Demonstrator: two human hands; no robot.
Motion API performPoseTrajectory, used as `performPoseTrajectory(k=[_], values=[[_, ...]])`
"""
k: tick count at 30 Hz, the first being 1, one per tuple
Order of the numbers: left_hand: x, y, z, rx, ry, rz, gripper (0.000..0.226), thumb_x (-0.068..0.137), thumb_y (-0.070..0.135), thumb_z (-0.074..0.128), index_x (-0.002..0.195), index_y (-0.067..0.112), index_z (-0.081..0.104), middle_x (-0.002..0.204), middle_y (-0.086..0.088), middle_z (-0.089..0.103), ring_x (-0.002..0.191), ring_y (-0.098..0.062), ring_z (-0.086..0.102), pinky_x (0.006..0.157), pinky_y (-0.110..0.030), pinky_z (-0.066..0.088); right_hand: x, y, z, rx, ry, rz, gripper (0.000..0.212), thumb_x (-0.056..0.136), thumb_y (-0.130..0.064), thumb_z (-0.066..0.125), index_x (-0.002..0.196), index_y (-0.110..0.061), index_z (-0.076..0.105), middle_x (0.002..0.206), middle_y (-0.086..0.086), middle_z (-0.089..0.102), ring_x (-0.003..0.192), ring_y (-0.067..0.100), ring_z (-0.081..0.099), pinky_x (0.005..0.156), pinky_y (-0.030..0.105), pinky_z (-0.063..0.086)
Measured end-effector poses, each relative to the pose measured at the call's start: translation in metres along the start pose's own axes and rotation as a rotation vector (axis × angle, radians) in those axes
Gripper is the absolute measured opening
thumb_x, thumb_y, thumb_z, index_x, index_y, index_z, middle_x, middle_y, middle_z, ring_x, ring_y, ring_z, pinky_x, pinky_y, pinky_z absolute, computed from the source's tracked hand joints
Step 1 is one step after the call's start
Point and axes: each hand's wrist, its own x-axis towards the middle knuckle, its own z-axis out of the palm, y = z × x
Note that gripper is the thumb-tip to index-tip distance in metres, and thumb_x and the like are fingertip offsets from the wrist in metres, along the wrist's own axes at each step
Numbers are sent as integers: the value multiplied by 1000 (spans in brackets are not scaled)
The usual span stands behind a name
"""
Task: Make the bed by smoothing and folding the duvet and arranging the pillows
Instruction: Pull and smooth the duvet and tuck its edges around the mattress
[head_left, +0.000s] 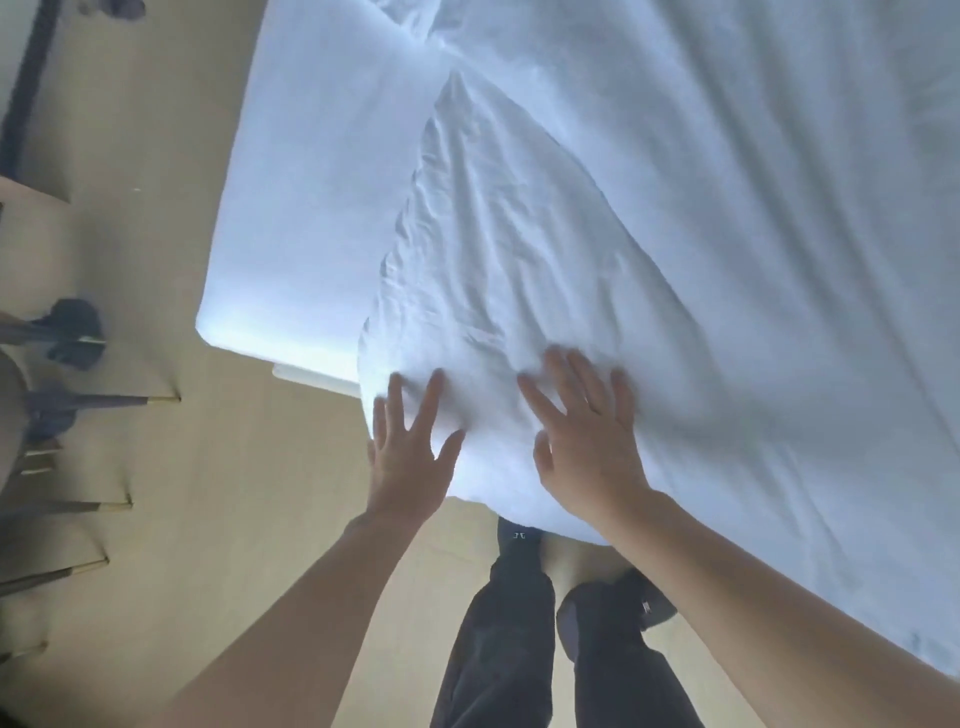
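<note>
Duvet work is under way at the near corner of the bed: the white, crumpled fabric duvet (519, 270) lies across the white-sheeted mattress (322, 171), and a folded-back flap of it runs from about twelve o'clock down to six o'clock, ending in a bulging corner that overhangs the bed edge above the person's feet.

Starting at nine o'clock, thin dark chair legs with brass-coloured tips (98, 400) stand on the beige floor (156, 234), well apart from the bed, likely left out of the way so the person can walk round it.

Moving rightwards, the left hand (410, 457) lies flat on the outer edge of the duvet corner, fingers spread apart and straight, gripping nothing. It seems placed there to keep the loose edge from sliding off the mattress.

Just beside it, toward five o'clock, the right hand (587, 441) also presses flat on the cloth with fingers splayed; it is slightly blurred. The open palms suit smoothing rather than lifting: the creases fan upward from the hands, so flattening the flap appears to be the step in hand.

At three o'clock the duvet lies smoother. No pillows are in view.
</note>
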Motion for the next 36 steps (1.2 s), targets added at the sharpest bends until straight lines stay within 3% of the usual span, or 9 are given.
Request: performPoseTrajectory(k=[5,9,12,17,25,28,31,34,36], values=[[11,-70,40,90,-354,22,94,96,52,58,143,65,-23,157,21,-39,156,-34,-3,109,-56,42,-28,-9,53,-138,-77,170,85,85,-29,53,160,-25,14,168,5,2,155,24,2,116,67,2],[-21,-87,59,0,-625,-30,90,101,34,55,147,60,-17,168,13,-13,153,-28,18,109,-44,43,-55,-33,55,-115,-280,260,101,82,-25,61,161,-21,-2,167,8,-16,154,24,-13,113,72,3],[-37,-63,50,-86,-457,29,78,100,23,53,156,52,7,168,1,12,146,-29,32,107,-42,45,-60,-37,22,3,-326,328,89,89,-28,58,160,-30,3,167,1,-13,154,20,-10,115,66,13],[-36,44,32,-238,-180,418,63,95,14,57,149,40,37,143,0,42,131,-22,44,96,-41,54,-78,30,-60,-39,213,567,62,80,-19,72,138,-21,51,131,7,47,120,31,42,94,48,39],[-13,230,38,-460,-159,688,69,98,27,60,156,41,26,133,1,45,117,-18,48,94,-30,47,-115,146,-84,85,235,869,100,81,-48,75,155,-45,8,158,4,25,139,33,33,107,54,39],[10,273,44,-661,-174,419,86,89,38,73,156,44,19,112,2,57,100,-16,61,88,-14,47,-121,167,-88,145,284,784,92,85,-41,72,156,-42,13,151,5,36,130,33,44,100,50,47],[35,310,37,-1036,-154,53,104,72,46,84,148,55,15,114,7,66,101,-22,71,92,-39,59,-124,177,-99,218,271,723,77,92,-14,61,157,-35,25,127,7,58,105,34,60,85,41,49],[23,351,27,-973,-32,204,97,83,19,76,156,44,17,115,38,50,79,12,65,85,-19,56,-134,186,-118,274,304,692,60,94,-11,53,150,-27,39,91,7,68,76,34,62,68,36,44],[9,384,16,-810,52,425,86,85,4,63,154,41,26,111,52,47,58,1,58,68,-10,50,-142,185,-126,408,402,703,47,96,-13,53,142,-21,47,68,0,61,61,27,57,62,39,48]])
